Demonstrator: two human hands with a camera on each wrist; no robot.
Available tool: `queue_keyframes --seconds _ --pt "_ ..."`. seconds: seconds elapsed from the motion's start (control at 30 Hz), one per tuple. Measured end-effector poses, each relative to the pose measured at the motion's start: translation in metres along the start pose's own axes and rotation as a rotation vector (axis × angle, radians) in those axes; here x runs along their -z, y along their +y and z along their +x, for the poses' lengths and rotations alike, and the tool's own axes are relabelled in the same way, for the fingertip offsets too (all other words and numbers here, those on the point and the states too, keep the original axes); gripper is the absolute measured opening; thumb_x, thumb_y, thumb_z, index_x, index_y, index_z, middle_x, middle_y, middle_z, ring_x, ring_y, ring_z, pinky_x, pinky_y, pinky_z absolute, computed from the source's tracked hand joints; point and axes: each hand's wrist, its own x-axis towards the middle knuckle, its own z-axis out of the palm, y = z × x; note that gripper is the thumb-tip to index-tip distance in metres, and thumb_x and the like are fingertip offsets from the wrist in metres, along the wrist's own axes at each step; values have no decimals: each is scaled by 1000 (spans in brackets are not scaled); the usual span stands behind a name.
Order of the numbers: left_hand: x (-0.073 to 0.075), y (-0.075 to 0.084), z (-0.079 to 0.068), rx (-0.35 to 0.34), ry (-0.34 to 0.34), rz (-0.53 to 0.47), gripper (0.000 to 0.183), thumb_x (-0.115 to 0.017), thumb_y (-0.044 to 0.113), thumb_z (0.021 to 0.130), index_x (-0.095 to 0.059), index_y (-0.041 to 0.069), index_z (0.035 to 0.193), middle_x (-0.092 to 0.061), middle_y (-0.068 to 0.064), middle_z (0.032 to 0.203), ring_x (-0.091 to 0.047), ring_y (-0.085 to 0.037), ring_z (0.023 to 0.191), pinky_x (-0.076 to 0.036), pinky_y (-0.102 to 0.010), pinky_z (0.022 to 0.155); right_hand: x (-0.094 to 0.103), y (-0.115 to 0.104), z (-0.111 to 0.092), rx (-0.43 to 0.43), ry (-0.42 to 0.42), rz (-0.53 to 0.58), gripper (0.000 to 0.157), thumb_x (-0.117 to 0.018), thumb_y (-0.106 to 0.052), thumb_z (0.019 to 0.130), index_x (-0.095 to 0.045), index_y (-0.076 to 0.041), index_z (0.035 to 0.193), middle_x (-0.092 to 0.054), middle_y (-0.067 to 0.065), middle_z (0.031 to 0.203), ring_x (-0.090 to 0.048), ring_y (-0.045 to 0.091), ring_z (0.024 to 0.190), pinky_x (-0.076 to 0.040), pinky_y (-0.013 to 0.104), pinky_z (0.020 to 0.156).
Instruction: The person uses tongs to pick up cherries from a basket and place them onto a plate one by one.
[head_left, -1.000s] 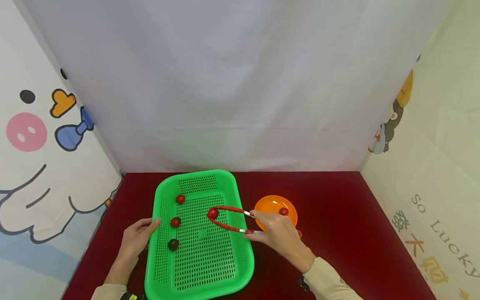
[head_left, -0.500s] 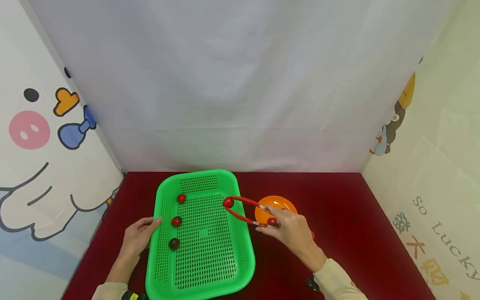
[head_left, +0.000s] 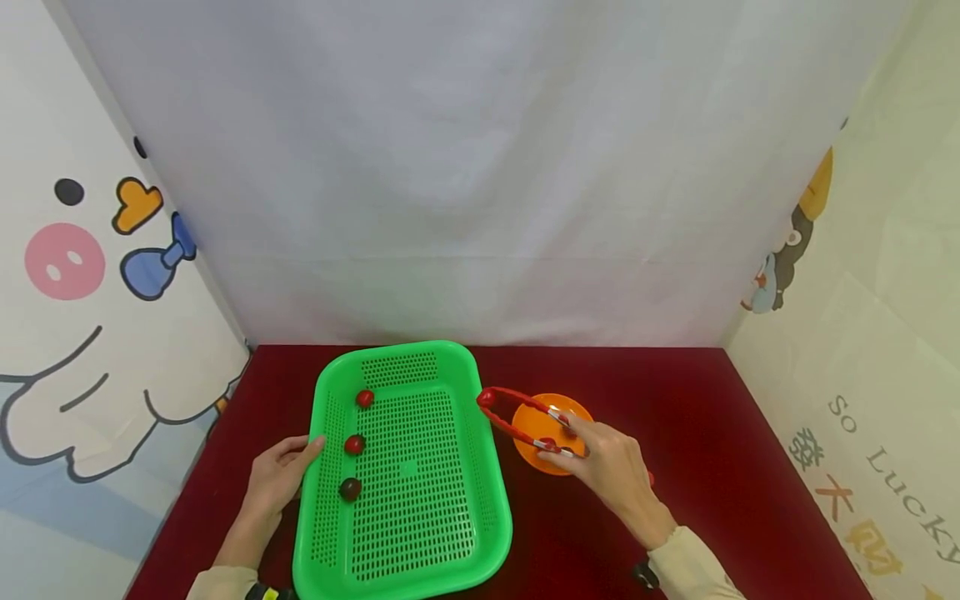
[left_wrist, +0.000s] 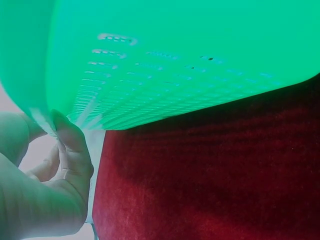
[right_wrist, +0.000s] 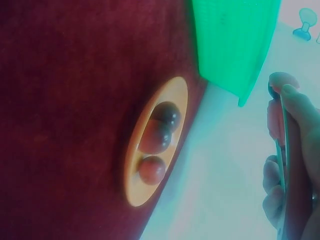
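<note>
A green perforated plastic basket [head_left: 412, 508] holds three small round red fruits, one red at the back [head_left: 364, 399], one in the middle [head_left: 354, 445] and a darker one [head_left: 350, 489] nearest me. My left hand [head_left: 279, 473] grips its left rim; in the left wrist view the fingers [left_wrist: 75, 155] curl against the basket wall. My right hand [head_left: 617, 467] holds red-tipped metal tongs [head_left: 517, 429]. Their tips pinch another red fruit [head_left: 487, 397] above the basket's right rim. Beneath the tongs lies an orange plate [head_left: 536, 423], and the right wrist view shows three round fruits [right_wrist: 155, 136] on it.
Dark red cloth [head_left: 675, 417] covers the table. A white curtain [head_left: 480, 208] closes off the back. Printed cartoon sheets hang at the left [head_left: 82, 350] and right [head_left: 870, 350].
My right hand has moved right, carrying the tongs and pinched fruit from over the basket's middle to its right rim. The left hand stays on the left rim.
</note>
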Motion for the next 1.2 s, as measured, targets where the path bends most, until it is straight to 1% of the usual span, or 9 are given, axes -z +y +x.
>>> queue_keyframes --seconds 0.07,0.17,0.43,0.57,0.77,0.83,0.93,1.07,1.2 --pt "0 0 0 -1 1 7 68 -64 47 102 -50 -5 143 -72 -4 104 -67 -10 78 -56 -28 67 2 2 -2 -8 -1 -14 59 -100 -37 59 -76 -8 104 -44 -8 59 -23 1 53 -25 13 43" --pt "0 -1 1 0 5 14 67 -64 46 102 -51 -5 143 -72 -5 103 -67 -10 77 -56 -28 66 4 6 -5 -26 -8 -35 59 -101 -36 58 -76 -8 103 -38 -9 58 -22 2 52 -23 15 42" --pt "-1 0 1 15 5 -10 66 -65 46 102 -51 -4 142 -72 -3 100 -68 -11 76 -57 -29 66 7 13 -14 -110 -51 -53 58 -100 -38 63 -78 -5 106 -42 -9 58 -26 3 53 -31 17 44" --pt "-1 1 0 15 5 -7 65 -65 45 101 -52 -4 142 -72 -3 99 -68 -12 76 -57 -29 66 7 17 -20 -127 -71 -57 54 -99 -38 65 -76 -6 102 -36 -11 60 -26 3 53 -28 17 44" --pt "0 1 1 18 5 2 68 -65 47 101 -51 -4 143 -72 -4 102 -67 -11 77 -56 -29 66 7 23 -28 -123 -67 -46 55 -99 -37 64 -76 -7 103 -35 -12 61 -26 3 52 -26 17 43" --pt "0 0 1 13 6 6 68 -65 48 101 -51 -4 143 -72 -4 103 -67 -11 77 -56 -29 66 7 25 -31 -118 -64 -42 56 -99 -37 64 -76 -7 104 -38 -10 59 -26 3 52 -26 17 43" --pt "0 -1 1 6 8 6 68 -65 48 101 -51 -4 142 -72 -3 102 -67 -11 76 -56 -29 66 6 26 -34 -131 -73 -30 58 -99 -36 63 -76 -5 106 -49 -5 58 -25 3 52 -28 17 43" --pt "-1 -1 1 5 8 2 69 -66 48 100 -52 -4 142 -72 -2 100 -67 -11 75 -56 -29 65 6 26 -37 -166 -94 -31 61 -100 -36 62 -78 -3 108 -64 1 64 -25 2 52 -30 17 43" --pt "0 -1 2 18 4 4 69 -66 49 100 -52 -4 143 -72 -3 101 -67 -11 76 -56 -30 65 6 25 -40 -191 -127 -44 59 -100 -37 63 -78 -4 107 -63 0 65 -24 1 54 -27 17 44"
